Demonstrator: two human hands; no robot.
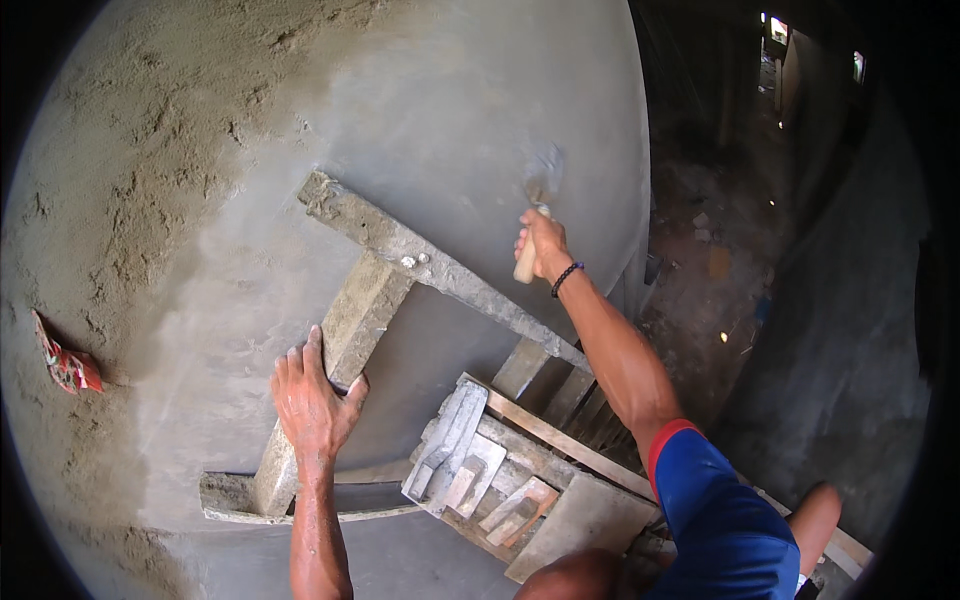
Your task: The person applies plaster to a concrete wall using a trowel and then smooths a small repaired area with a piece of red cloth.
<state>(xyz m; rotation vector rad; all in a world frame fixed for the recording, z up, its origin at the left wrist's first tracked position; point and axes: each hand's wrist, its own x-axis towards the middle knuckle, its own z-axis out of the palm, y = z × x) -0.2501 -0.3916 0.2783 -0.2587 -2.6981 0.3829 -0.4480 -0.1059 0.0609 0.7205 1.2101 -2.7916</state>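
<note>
A pale-handled trowel (pixel 539 192) tilts over smooth grey plaster (pixel 440 150).

One head-worn fisheye view, upright, looking steeply down past wearer's own forearms (pixel 318 540). Hands (pixel 312 405) (pixel 543 245) near lens, around middle of frame. Plastered wall (pixel 480 110) close, spanning left and centre. Straight edges bowed toward black rim. Dim passage (pixel 710 240) at right recedes; depth there hard to judge.
</note>
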